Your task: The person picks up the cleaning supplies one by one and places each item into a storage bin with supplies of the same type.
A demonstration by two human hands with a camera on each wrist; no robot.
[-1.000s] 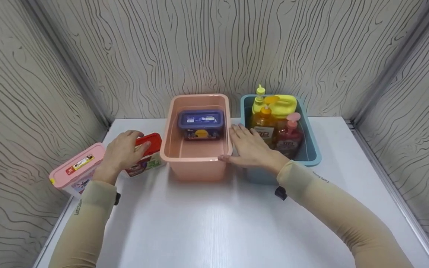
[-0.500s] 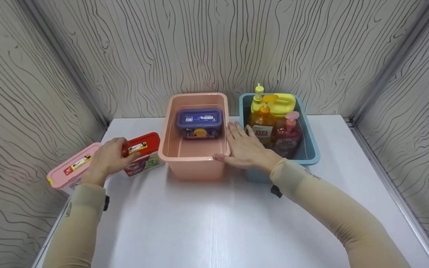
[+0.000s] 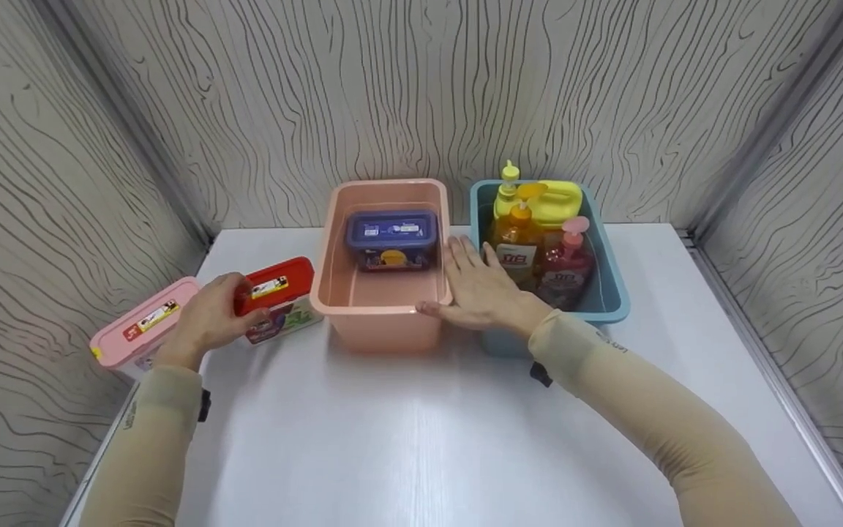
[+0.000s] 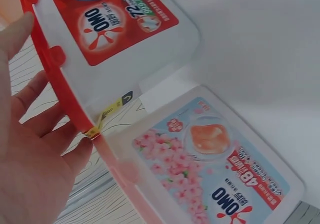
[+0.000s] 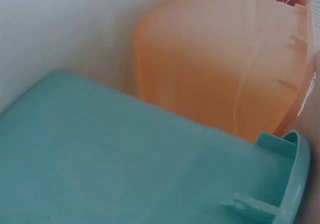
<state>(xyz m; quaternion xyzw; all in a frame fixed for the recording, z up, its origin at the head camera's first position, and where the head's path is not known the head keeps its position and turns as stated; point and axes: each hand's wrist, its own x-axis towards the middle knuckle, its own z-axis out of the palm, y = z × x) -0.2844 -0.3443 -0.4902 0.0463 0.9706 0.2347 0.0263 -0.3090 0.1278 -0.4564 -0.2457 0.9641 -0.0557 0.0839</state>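
Observation:
My left hand (image 3: 209, 315) is at the left end of a red-lidded OMO detergent pod box (image 3: 290, 311). In the left wrist view its thumb (image 4: 17, 34) lies against the lid's front edge, and the other fingers reach across the lid, their tips partly hidden. Just left of this box stands a pink-lidded OMO detergent pod box (image 4: 210, 159). My right hand (image 3: 484, 293) lies flat, fingers straight, over the neighbouring rims of a pink bin (image 3: 385, 329) and a blue bin (image 3: 615, 304). Inside the pink bin sits a dark blue-lidded box (image 3: 392, 241).
The blue bin holds an orange pump bottle (image 3: 516, 238), a dark red pump bottle (image 3: 566, 274) and yellow bottles (image 3: 557, 205) behind them. Patterned walls (image 3: 392, 88) enclose the white table (image 3: 392, 439) at the back and sides.
My left hand has slid left, from over the middle of the red lid to its left end. The right hand and both bins stay nearly as they were.

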